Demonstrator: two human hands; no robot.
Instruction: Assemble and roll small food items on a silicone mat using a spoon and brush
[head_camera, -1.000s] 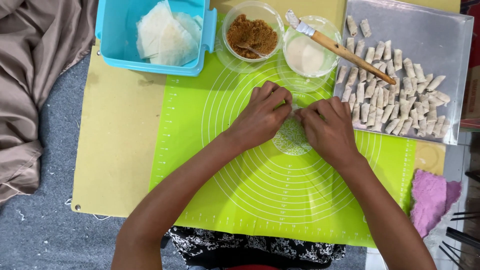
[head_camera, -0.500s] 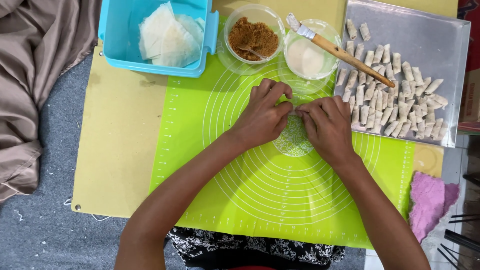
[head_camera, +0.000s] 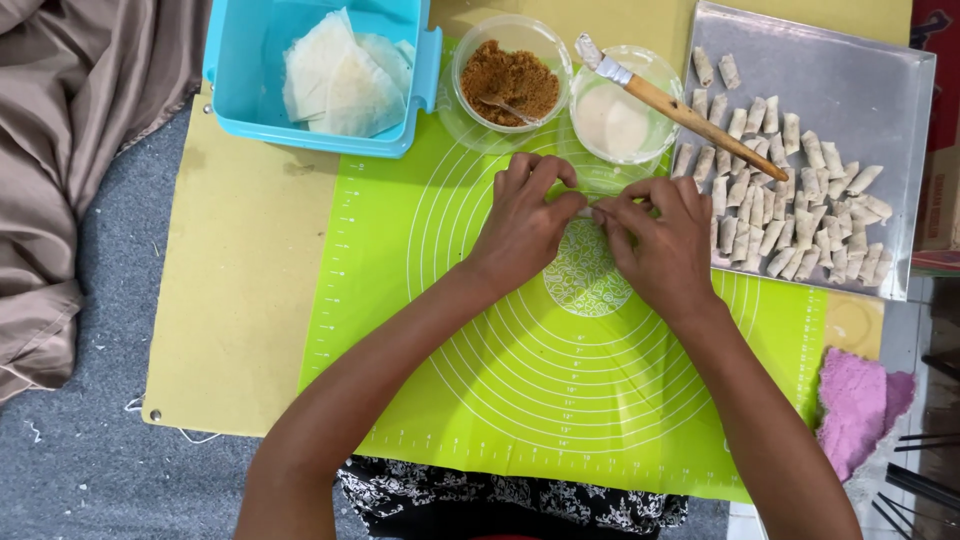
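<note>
My left hand (head_camera: 528, 215) and my right hand (head_camera: 660, 235) meet over the middle of a green silicone mat (head_camera: 480, 380). Their fingertips pinch a small pale wrapper roll (head_camera: 592, 210), which the fingers mostly hide. Just beyond the hands stand a clear bowl of brown filling (head_camera: 510, 75) with a spoon in it and a clear bowl of white paste (head_camera: 615, 120) with a wooden-handled brush (head_camera: 670, 100) laid across it.
A blue tub (head_camera: 235, 75) holding pale wrapper sheets (head_camera: 340, 75) stands at the back left. At the right, a metal tray (head_camera: 850, 90) carries several small finished rolls (head_camera: 790, 210). A yellow board (head_camera: 230, 290) lies under the mat; brown cloth (head_camera: 70, 150) at left, pink cloth (head_camera: 855, 405) at right.
Both hands have slid a little away from me across the mat, rolling the wrapper, and now sit closer to the bowls.
</note>
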